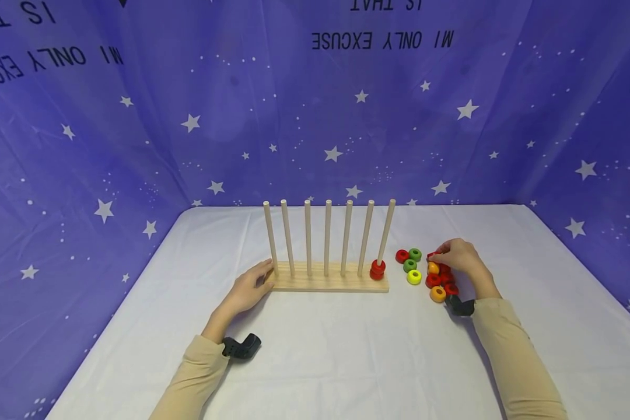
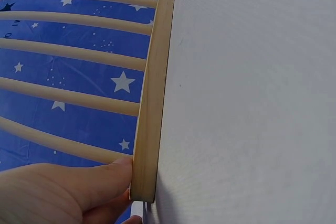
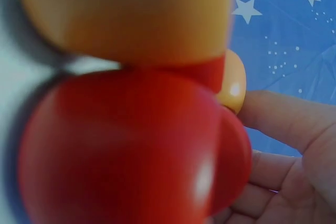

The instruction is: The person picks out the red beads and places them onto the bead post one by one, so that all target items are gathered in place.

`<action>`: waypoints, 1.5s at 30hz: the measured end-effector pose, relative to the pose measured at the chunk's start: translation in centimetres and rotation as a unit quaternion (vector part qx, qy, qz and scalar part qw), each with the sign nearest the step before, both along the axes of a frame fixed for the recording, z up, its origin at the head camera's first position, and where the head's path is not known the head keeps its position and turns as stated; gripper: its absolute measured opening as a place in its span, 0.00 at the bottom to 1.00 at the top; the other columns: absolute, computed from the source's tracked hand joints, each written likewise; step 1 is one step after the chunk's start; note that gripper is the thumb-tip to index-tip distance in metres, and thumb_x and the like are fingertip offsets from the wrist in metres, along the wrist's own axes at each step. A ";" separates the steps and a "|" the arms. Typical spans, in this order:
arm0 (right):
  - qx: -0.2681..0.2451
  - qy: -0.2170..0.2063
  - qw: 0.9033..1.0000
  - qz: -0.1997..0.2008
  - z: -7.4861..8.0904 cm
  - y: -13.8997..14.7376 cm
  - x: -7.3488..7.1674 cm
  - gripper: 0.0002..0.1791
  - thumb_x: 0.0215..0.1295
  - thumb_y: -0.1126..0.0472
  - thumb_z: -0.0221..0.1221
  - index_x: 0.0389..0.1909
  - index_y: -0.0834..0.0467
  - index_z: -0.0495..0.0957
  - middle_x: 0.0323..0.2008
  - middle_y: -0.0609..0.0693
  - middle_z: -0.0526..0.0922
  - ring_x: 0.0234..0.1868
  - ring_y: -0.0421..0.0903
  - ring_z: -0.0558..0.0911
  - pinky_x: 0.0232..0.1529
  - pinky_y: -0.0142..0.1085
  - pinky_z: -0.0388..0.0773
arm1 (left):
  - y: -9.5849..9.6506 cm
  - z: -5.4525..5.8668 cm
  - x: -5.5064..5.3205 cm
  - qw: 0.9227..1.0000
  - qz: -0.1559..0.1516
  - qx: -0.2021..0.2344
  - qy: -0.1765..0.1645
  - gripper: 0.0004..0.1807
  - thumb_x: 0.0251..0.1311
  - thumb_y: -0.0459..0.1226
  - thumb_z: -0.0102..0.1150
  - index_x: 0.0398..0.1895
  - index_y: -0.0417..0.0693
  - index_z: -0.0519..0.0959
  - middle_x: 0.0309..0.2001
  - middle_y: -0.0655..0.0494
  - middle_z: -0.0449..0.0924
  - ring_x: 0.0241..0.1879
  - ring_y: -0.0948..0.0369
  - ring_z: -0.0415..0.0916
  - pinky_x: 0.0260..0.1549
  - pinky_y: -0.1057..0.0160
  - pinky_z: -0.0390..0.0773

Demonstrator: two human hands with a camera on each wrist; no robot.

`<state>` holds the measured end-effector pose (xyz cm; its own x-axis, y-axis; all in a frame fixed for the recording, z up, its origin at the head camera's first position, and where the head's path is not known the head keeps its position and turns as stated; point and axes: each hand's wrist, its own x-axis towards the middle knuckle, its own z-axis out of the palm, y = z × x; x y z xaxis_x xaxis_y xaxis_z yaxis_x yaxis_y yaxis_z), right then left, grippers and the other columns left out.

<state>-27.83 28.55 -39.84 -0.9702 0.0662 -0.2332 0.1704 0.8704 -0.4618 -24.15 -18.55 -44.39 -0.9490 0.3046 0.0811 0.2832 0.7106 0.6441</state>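
Observation:
A wooden stand of upright pegs [image 1: 328, 239] rises from a long flat base [image 1: 315, 283]. My left hand [image 1: 250, 287] holds the base's left end, its thumb [image 2: 107, 179] against the edge in the left wrist view. Two red beads [image 1: 377, 269] are stacked on the rightmost peg. Over a cluster of loose beads on the right, my right hand [image 1: 459, 256] pinches a red bead [image 1: 433, 255] at its fingertips. An orange bead [image 1: 433, 268] lies just below those fingers. In the right wrist view, a large blurred red bead [image 3: 115, 150] partly hides the fingers.
Between the stand and the cluster lie a red bead [image 1: 402, 256], two green beads [image 1: 410, 266] and a yellow bead [image 1: 414, 277]. Another orange bead [image 1: 438, 294] sits at the cluster's front. A white cloth covers the table [image 1: 341, 356], with a starry purple curtain [image 1: 294, 116] behind.

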 end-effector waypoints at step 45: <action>-0.018 0.047 0.999 -0.019 0.4 -0.4 0.0 0.25 0.58 0.53 0.61 0.49 0.68 0.75 0.45 0.65 0.79 0.41 0.55 0.75 0.43 0.45 0.77 | 0.1 0.4 0.3 1.000 0.003 0.006 -0.005 0.28 0.63 0.34 0.52 0.66 0.33 0.62 0.69 0.37 0.58 0.70 0.40 0.54 0.69 0.42 0.56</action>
<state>-27.78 28.15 -39.47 -0.9849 0.0958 -0.1445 0.1569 0.8474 -0.5073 -23.90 -18.43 -43.98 -0.9518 0.2973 0.0749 0.2718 0.7050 0.6550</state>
